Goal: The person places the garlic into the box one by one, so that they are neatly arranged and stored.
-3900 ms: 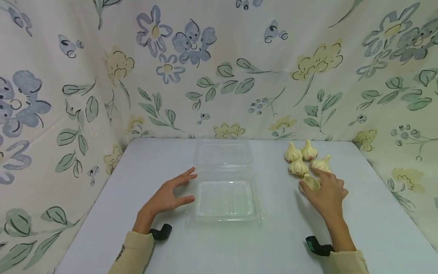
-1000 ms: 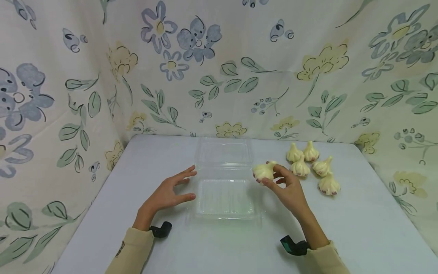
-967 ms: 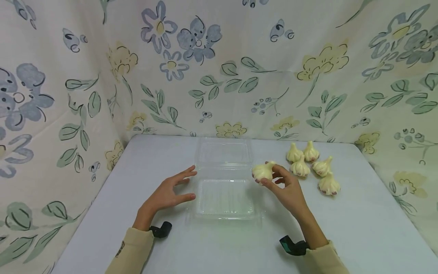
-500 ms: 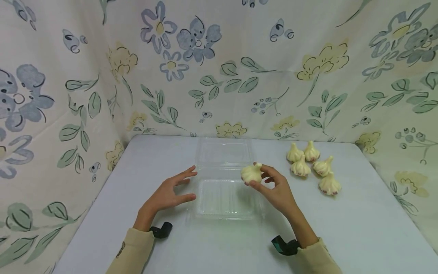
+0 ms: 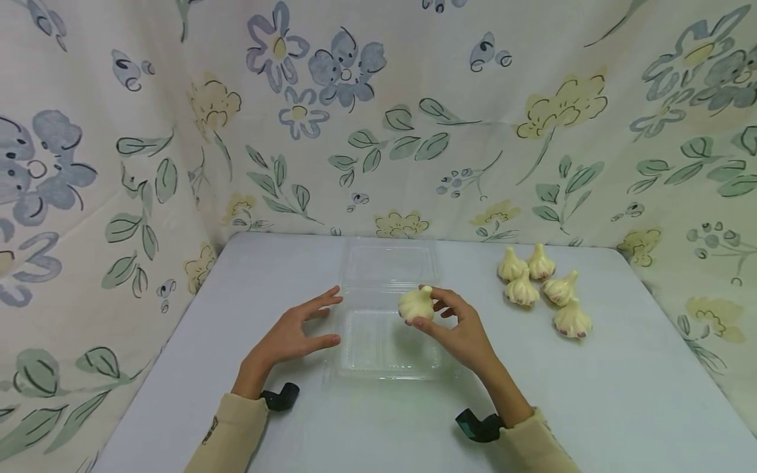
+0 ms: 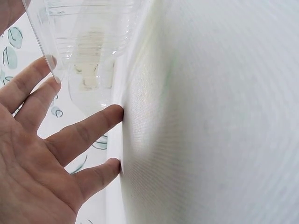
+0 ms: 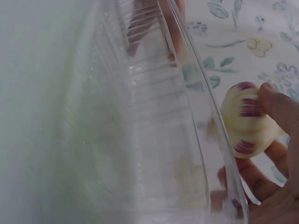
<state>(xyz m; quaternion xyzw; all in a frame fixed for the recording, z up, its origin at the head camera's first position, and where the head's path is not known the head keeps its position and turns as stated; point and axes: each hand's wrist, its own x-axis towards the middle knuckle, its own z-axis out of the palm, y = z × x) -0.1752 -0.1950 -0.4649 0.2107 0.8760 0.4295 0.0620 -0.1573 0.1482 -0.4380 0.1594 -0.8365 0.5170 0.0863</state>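
My right hand pinches a pale garlic bulb between thumb and fingers, above a clear plastic clamshell box. In the right wrist view the bulb shows purple patches and hangs just above the box rim. My left hand stays at the box's left side with its fingers spread. Seen from the left wrist, fingertips of the left hand touch the box edge and others meet the table. The box's lid lies folded back, away from me.
Several more garlic bulbs sit in a cluster at the table's right rear. The white table ends at a floral cloth behind and at both sides.
My right hand took a garlic bulb from the cluster and carried it left, from beside the box to over it. The left hand has kept its place.
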